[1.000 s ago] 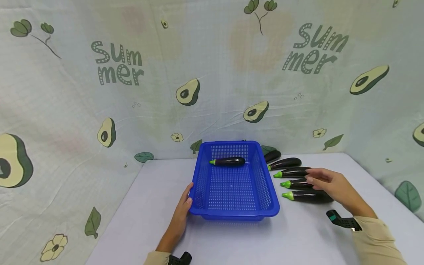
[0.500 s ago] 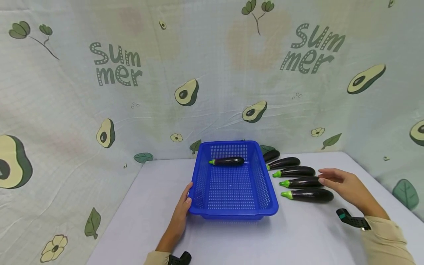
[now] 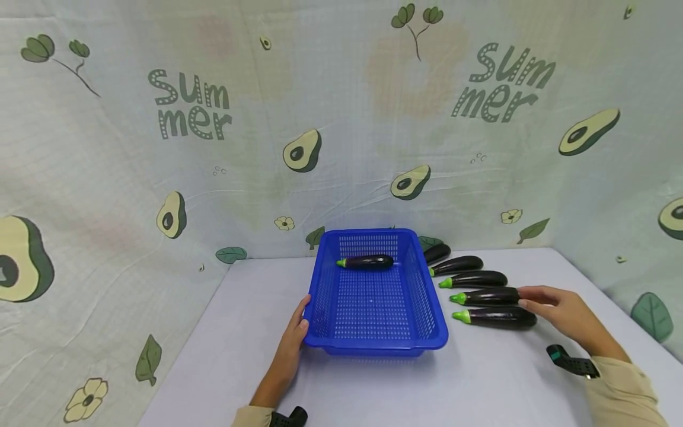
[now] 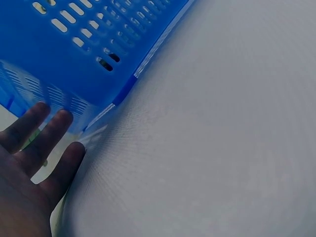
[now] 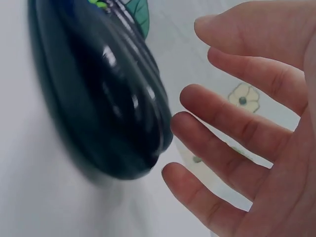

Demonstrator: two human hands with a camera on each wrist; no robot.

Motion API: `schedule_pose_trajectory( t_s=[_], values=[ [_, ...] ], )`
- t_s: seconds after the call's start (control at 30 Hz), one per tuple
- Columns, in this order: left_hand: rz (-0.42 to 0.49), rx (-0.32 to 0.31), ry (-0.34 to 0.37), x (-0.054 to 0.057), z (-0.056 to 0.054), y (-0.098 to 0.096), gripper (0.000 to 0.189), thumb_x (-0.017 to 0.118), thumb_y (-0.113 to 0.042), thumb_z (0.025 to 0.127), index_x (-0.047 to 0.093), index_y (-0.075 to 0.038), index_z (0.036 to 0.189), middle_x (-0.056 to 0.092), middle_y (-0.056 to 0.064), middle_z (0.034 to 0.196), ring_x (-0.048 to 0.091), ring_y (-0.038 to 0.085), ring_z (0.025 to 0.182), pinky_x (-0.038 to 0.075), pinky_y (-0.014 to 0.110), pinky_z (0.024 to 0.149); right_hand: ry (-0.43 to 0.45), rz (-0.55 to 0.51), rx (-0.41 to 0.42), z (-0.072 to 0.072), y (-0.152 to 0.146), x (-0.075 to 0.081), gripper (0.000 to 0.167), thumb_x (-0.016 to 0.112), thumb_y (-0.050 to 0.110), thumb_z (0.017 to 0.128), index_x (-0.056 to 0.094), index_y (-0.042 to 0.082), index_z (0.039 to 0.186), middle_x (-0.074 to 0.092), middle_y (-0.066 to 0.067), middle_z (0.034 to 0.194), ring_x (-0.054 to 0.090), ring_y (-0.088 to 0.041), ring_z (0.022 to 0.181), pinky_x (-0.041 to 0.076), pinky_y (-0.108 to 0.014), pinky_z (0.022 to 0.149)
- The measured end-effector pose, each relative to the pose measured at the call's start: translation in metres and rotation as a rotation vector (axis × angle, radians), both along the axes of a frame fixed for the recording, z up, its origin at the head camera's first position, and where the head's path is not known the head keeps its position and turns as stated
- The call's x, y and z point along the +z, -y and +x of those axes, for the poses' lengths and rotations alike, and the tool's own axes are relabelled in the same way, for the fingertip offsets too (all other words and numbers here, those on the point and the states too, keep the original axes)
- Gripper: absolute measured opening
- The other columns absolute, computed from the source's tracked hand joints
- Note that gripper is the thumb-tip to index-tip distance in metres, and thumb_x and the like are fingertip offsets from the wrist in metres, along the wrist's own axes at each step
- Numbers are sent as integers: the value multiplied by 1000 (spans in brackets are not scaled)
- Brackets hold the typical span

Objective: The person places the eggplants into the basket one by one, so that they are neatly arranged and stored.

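A blue perforated plastic basket (image 3: 376,341) stands on the table with one dark eggplant (image 3: 368,261) lying in its far part. My left hand (image 3: 290,341) is at the basket's left side; in the left wrist view its fingers (image 4: 52,136) are spread and straight against the wall. Right of the basket, several eggplants lie in a row, green stems toward it. My right hand (image 3: 557,308) is at the round end of the second-nearest eggplant (image 3: 488,296), just above the nearest eggplant (image 3: 501,318). In the right wrist view its fingers (image 5: 237,118) are apart and loosely bent, holding nothing.
Farther back in the row lie more eggplants, one (image 3: 475,279) in the middle and another (image 3: 457,265) behind it. The farthest eggplant (image 3: 437,253) is partly hidden by the basket. A printed cloth (image 3: 341,118) hangs behind the white table (image 3: 256,296).
My right hand has drawn back to the right from over the eggplants, then lowered slightly to the round end of one. The left hand and the basket have stayed in place.
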State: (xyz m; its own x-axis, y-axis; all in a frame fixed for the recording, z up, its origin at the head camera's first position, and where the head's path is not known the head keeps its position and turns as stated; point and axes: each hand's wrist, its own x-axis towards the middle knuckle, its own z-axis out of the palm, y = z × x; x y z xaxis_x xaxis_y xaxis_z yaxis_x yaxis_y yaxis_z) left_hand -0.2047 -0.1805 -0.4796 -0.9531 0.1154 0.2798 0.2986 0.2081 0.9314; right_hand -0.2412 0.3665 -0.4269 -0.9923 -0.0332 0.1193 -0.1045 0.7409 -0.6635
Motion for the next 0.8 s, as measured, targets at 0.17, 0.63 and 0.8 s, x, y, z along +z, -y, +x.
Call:
schedule_pose_trajectory(
  t_s=[0.17, 0.63, 0.8],
  values=[
    [-8, 1, -2, 1, 0, 0, 54, 29, -38, 108, 22, -27, 161, 16, 6, 166, 11, 34, 152, 7, 64, 116, 16, 3, -2, -3, -6, -10, 62, 66, 42, 97, 58, -6, 135, 58, -29, 132, 51, -49, 121, 51, -49, 84],
    [-7, -7, -7, -1, -1, 2, 54, 30, -37, 108, 22, -28, 161, 17, 5, 166, 11, 32, 152, 7, 64, 117, 39, 34, 27, -4, -10, -19, 58, 69, 43, 94, 63, -2, 131, 60, -27, 131, 57, -13, 105, 48, -23, 75],
    [-9, -6, -14, -2, -2, 2, 53, 30, -37, 108, 22, -28, 161, 16, 4, 166, 11, 31, 152, 8, 64, 117, 8, 47, 48, -5, -11, -20, 53, 71, 38, 94, 66, -1, 128, 61, -27, 130, 55, -6, 101, 46, -18, 73]
  ],
)
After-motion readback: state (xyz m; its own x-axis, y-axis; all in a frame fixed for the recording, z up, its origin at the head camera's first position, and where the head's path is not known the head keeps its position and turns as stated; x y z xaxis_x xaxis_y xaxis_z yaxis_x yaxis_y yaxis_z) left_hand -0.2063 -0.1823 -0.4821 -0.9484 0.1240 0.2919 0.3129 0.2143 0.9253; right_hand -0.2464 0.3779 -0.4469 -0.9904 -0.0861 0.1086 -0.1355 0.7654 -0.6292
